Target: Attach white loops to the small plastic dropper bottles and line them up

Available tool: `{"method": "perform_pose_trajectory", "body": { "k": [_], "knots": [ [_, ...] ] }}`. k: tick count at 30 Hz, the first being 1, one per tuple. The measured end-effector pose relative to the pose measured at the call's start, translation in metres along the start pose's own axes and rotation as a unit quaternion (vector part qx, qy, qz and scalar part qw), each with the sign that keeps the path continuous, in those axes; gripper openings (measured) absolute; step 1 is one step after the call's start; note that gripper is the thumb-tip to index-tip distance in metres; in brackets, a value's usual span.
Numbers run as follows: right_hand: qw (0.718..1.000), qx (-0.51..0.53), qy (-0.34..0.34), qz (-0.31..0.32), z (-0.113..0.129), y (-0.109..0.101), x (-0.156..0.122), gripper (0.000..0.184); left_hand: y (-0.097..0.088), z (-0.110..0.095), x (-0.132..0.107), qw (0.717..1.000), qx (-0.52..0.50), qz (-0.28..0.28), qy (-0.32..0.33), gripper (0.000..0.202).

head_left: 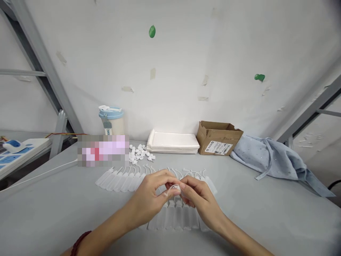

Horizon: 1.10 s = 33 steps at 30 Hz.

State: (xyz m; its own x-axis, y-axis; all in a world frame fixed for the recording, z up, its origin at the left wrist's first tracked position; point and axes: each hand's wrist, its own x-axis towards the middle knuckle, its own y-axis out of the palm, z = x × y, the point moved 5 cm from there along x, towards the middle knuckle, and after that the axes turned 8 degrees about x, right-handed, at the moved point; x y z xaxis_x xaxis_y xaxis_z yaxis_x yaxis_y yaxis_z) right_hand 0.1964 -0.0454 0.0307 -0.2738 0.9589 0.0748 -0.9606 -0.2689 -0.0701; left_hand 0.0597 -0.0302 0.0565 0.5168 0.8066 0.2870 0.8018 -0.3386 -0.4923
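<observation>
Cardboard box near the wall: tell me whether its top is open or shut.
Open: no flap covers the top of the cardboard box, and its inside shows above the front edge.

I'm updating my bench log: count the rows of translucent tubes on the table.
2. The far row runs across the table beyond the left hand and right hand; the near row lies closer to the person. The hands hide parts of both.

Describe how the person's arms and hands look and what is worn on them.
The left hand and right hand are gloveless, with slim fingers and no visible rings. No sleeve shows on either forearm. A dark red, textured band crosses the left one; none shows on the right.
</observation>
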Motion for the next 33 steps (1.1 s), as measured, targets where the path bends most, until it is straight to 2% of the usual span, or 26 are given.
{"method": "perform_pose_trajectory", "body": {
  "k": [6, 8, 12, 14, 17, 19, 21, 23, 28, 30, 33],
  "knots": [
    [0.996, -0.082, -0.04, -0.012, 0.004, -0.003, 0.001, 0.034, 0.0, 0.003, 0.001, 0.999, 0.022, 0.002, -0.032, 0.011],
    [0.995, -0.094, -0.034, -0.009, 0.003, -0.004, 0.001, 0.035, 0.001, 0.002, 0.001, 0.999, 0.048, 0.001, 0.009, 0.011],
    [0.997, -0.072, -0.011, 0.002, -0.002, -0.005, 0.004, 0.039, 0.002, -0.002, -0.002, 0.984, 0.104, -0.008, 0.141, 0.015],
    [0.998, -0.06, -0.006, 0.008, -0.003, -0.005, 0.005, 0.038, 0.002, -0.002, -0.002, 0.981, 0.106, -0.008, 0.16, 0.017],
    [0.998, -0.062, -0.004, 0.007, -0.003, -0.005, 0.006, 0.038, -0.001, 0.001, 0.002, 0.993, 0.082, 0.005, 0.09, 0.012],
    [0.995, -0.097, -0.017, 0.002, 0.0, -0.005, 0.005, 0.038, -0.002, 0.004, 0.004, 0.997, 0.075, 0.015, 0.026, 0.01],
    [0.989, -0.144, -0.033, -0.001, 0.003, -0.005, 0.005, 0.038, 0.0, 0.005, 0.003, 0.997, 0.081, 0.021, -0.002, 0.01],
    [0.986, -0.162, -0.033, -0.002, 0.003, -0.005, 0.005, 0.04, 0.004, 0.006, 0.002, 0.996, 0.089, 0.019, 0.017, 0.01],
    [0.991, -0.131, 0.016, 0.002, -0.005, -0.005, 0.008, 0.046, 0.012, 0.003, -0.004, 0.978, 0.123, 0.001, 0.167, 0.015],
    [0.989, -0.144, 0.019, -0.003, -0.005, -0.006, 0.009, 0.046, 0.011, 0.004, -0.003, 0.98, 0.117, 0.0, 0.159, 0.013],
    [0.982, -0.187, -0.002, -0.019, -0.003, -0.005, 0.009, 0.044, 0.01, 0.008, 0.001, 0.992, 0.11, 0.014, 0.067, 0.01]
  ]
}}
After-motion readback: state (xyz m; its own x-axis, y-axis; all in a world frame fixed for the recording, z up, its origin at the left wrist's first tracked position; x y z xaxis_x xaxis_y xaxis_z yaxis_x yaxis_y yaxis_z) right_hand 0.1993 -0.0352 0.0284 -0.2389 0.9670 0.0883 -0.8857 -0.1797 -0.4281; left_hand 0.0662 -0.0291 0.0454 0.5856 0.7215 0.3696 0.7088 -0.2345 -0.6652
